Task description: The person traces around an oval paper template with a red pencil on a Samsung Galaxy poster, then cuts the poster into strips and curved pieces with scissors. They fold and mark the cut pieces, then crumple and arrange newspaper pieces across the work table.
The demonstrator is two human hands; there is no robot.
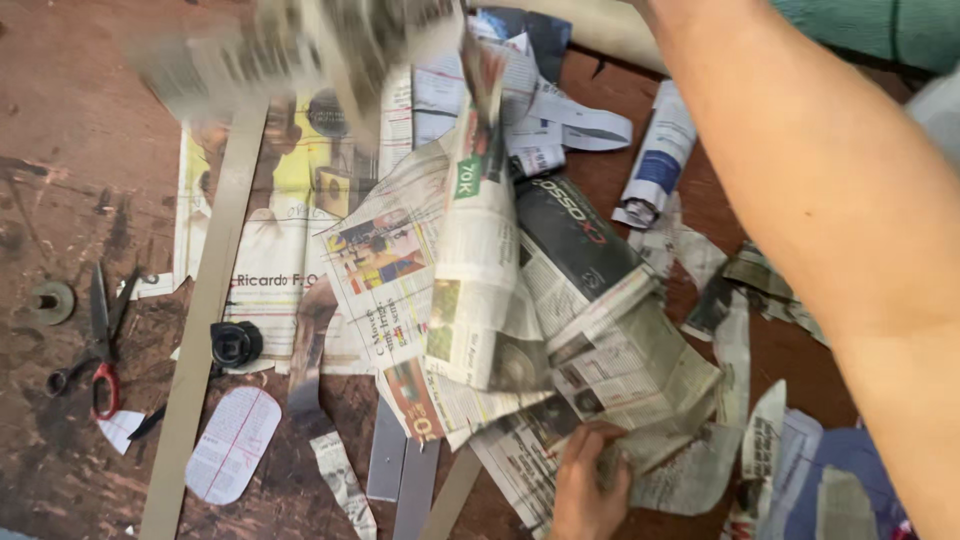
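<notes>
Gripping the crumpled newspaper pile with the left hand closed; the right hand's state cannot be told.

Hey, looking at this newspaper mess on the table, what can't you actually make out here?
Head view only:
- Right hand: cut off by the top edge; only the forearm shows.
- Sheet at top: motion-blurred.
- Left hand: fingertips buried in the newspaper pile.
- Scissors: blades dark against the table.
</notes>
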